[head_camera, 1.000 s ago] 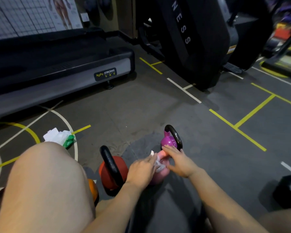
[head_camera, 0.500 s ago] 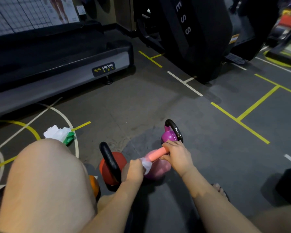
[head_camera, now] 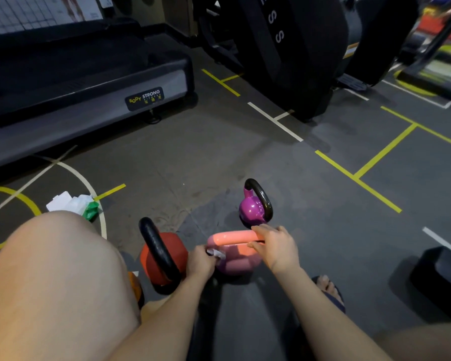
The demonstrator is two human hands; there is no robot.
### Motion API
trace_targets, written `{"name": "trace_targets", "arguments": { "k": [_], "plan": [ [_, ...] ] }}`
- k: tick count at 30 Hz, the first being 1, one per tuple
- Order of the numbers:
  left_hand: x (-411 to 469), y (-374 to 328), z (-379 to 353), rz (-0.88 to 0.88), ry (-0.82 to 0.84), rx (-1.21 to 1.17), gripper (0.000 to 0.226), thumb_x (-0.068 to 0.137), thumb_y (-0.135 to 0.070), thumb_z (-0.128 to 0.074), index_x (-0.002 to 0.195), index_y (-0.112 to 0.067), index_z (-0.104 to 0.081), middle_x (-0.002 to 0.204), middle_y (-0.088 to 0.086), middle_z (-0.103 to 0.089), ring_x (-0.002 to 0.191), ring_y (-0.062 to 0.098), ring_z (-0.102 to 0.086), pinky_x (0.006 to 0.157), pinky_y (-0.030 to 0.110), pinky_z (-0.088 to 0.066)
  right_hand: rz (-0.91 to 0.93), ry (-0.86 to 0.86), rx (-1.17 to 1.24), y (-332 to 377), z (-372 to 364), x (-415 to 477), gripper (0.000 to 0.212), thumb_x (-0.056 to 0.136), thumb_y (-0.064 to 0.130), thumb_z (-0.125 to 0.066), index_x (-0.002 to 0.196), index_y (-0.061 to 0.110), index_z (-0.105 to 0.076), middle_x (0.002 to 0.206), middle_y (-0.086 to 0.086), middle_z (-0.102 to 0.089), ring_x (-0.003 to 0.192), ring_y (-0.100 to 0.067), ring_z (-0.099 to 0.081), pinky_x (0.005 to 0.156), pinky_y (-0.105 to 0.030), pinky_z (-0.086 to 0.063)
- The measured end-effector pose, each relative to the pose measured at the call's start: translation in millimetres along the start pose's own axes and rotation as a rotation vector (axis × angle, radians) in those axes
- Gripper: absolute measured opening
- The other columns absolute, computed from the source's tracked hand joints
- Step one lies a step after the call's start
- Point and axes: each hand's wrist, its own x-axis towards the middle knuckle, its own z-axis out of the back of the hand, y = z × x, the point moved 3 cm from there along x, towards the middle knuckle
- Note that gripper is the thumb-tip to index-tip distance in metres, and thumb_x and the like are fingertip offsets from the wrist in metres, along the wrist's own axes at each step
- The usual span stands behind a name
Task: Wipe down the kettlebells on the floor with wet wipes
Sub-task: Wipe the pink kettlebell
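A pink kettlebell (head_camera: 238, 259) with a salmon handle stands on the floor in front of me. My right hand (head_camera: 276, 247) grips the right end of that handle. My left hand (head_camera: 201, 263) pinches a crumpled white wet wipe (head_camera: 216, 254) against the bell's left side, just below the handle's left end. A red kettlebell (head_camera: 167, 254) with a black handle sits left of it. Beyond it stands a small purple kettlebell (head_camera: 253, 209), also black-handled. An orange kettlebell (head_camera: 136, 286) peeks out from behind my left knee.
A white and green wet wipe pack (head_camera: 74, 204) lies on the floor at the left. A treadmill base (head_camera: 89, 100) runs along the back left, a large black machine (head_camera: 297, 48) stands behind. A black dumbbell end (head_camera: 440, 277) sits at the right, near my sandalled foot (head_camera: 328, 290).
My left hand slid the wipe leftward along the handle to the bell's left side. My right hand kept its hold on the handle. The camera moved closer.
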Motion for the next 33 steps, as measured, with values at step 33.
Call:
{"name": "trace_targets", "arguments": {
  "k": [33],
  "plan": [
    [-51.6,-74.3,-0.8,-0.484,0.17,-0.516,0.038,0.084,0.007,-0.07,0.11,-0.02,-0.061,0.096,0.013,-0.072,0.085,0.012,-0.069,0.072,0.021,-0.053,-0.212,-0.071,0.79,-23.7,-6.3,-33.8,0.034,0.08,0.014,-0.073,0.104,0.033,-0.057,0.086,0.008,-0.061,0.061,0.0,-0.055,0.066,-0.022,-0.049]
  ]
}}
